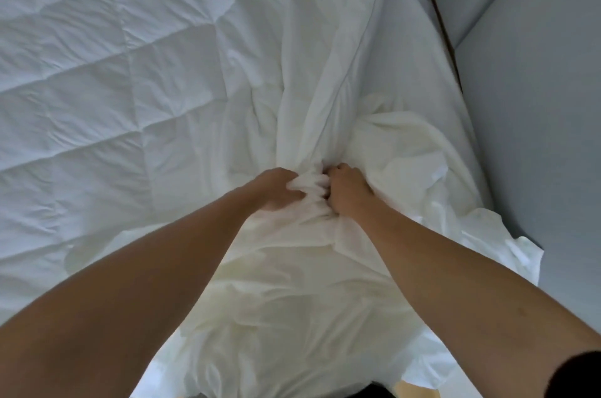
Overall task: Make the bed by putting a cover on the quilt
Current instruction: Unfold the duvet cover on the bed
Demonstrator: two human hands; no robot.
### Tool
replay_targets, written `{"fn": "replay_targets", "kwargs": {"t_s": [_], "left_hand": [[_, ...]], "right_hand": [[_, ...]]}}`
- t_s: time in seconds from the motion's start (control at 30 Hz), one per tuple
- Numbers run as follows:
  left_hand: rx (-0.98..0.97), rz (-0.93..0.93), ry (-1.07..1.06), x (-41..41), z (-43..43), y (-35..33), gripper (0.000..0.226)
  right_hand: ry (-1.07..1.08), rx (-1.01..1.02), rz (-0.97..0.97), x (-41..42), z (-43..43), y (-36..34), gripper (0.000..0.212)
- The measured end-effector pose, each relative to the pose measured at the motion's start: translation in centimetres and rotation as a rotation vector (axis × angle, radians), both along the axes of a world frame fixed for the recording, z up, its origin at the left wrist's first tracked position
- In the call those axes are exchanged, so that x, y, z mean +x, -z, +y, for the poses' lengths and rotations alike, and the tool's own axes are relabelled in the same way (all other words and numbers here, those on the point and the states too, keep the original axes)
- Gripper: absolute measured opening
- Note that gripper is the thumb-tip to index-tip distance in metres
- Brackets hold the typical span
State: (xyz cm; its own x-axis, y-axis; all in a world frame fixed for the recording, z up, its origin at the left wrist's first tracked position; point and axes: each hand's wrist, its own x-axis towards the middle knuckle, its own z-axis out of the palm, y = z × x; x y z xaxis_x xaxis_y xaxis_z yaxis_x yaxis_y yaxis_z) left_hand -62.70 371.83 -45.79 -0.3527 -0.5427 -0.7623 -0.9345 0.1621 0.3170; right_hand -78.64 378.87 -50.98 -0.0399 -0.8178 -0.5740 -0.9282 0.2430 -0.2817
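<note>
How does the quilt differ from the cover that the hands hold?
The quilt shows stitched squares; the cover has none. The quilt lies spread out; the cover is bunched and creased. The left hand and right hand grip the cover, not the quilt. Both are white.

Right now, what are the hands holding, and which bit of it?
The left hand and right hand both grip the smooth white fabric cover at one gathered bunch between them.

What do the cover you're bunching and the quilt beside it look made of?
The white cover: thin matte woven cloth, likely cotton; it gathers into fine creases. The white quilt: padded, matte fabric shell; stitched squares puff up.
</note>
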Motion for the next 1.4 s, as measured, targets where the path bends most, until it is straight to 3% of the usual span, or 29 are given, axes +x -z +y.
{"fn": "replay_targets", "kwargs": {"t_s": [0.07, 0.17, 0.27, 0.33, 0.4, 0.5, 0.57, 0.63, 0.7, 0.77, 0.83, 0.9, 1.0, 1.07, 1.13, 1.17, 1.23, 1.3, 1.37, 1.4], "left_hand": [[-0.021, 0.087, -0.233, -0.7, -1.9, 0.4, 0.041], [-0.001, 0.129, -0.437, -2.5, -5.1, 1.0, 0.053], [-0.033, 0.038, -0.137, -4.2, -6.2, 2.7, 0.021], [-0.09, -0.045, 0.083, -4.6, -6.0, 3.9, 0.024], [-0.05, -0.102, 0.167, -4.3, -6.3, 4.8, 0.019], [0.192, -0.128, 0.151, -3.0, -7.6, 5.8, 0.007], [0.451, -0.025, -0.17, -1.3, -8.9, 6.2, 0.035], [0.534, 0.054, -0.377, 0.3, -10.3, 7.0, 0.066], [0.505, 0.094, -0.396, 0.3, -11.4, 6.8, 0.044], [0.494, 0.207, -0.483, -0.8, -11.9, 5.2, 0.016], [0.551, 0.482, -0.694, -2.2, -12.5, 2.5, 0.025], [0.602, 0.629, -0.856, -3.6, -13.3, 0.1, 0.042], [0.439, 0.484, -0.726, -5.3, -13.5, -0.3, 0.046], [0.183, 0.408, -0.6, -5.7, -14.2, 1.3, 0.04], [-0.131, 0.329, -0.57, -4.9, -16.2, 2.9, 0.039], [-0.269, 0.293, -0.602, -3.9, -17.7, 3.2, 0.04], [-0.482, 0.19, -0.662, -1.4, -20.7, 3.4, 0.04], [-0.571, 0.052, -0.66, 1.5, -23.1, 3.4, 0.041], [-0.544, -0.043, -0.625, 3.2, -23.8, 3.5, 0.041], [-0.524, -0.078, -0.578, 3.4, -23.8, 3.6, 0.039]], "right_hand": [[-0.108, -0.039, 0.025, -0.5, -0.3, 1.2, 0.038], [-0.043, -0.011, -0.19, -1.3, -0.7, 1.9, 0.031], [0.068, -0.02, -0.32, -2.7, -0.9, 2.0, 0.026], [0.155, -0.108, -0.342, -4.4, -1.9, 1.6, 0.025], [0.305, -0.283, -0.31, -7.1, -3.8, 0.7, 0.019], [0.589, -0.645, -0.215, -12.1, -9.2, -1.3, 0.016], [0.83, -0.878, -0.177, -15.6, -14.4, -3.7, 0.01], [0.942, -1.05, -0.216, -18.1, -19.2, -6.7, 0.012], [0.762, -0.973, -0.311, -18.0, -22.0, -8.3, 0.01], [0.521, -0.665, -0.438, -16.1, -21.8, -7.2, 0.013], [0.511, -0.442, -0.515, -14.8, -19.8, -4.0, 0.048], [0.765, -0.45, -0.51, -15.0, -17.5, -0.5, 0.069], [1.115, -0.322, -0.493, -16.0, -14.5, 4.2, 0.079], [1.146, -0.173, -0.615, -16.0, -13.2, 6.6, 0.081], [1.204, -0.031, -0.763, -15.9, -12.8, 7.8, 0.063], [1.164, 0.02, -0.748, -16.1, -12.7, 8.1, 0.061], [0.896, 0.065, -0.599, -16.1, -12.5, 8.0, 0.051], [0.7, -0.019, -0.371, -15.6, -12.4, 7.5, 0.023], [0.723, -0.137, -0.255, -16.0, -13.4, 5.7, 0.017], [0.849, -0.222, -0.236, -16.8, -14.8, 4.4, 0.016]]}}
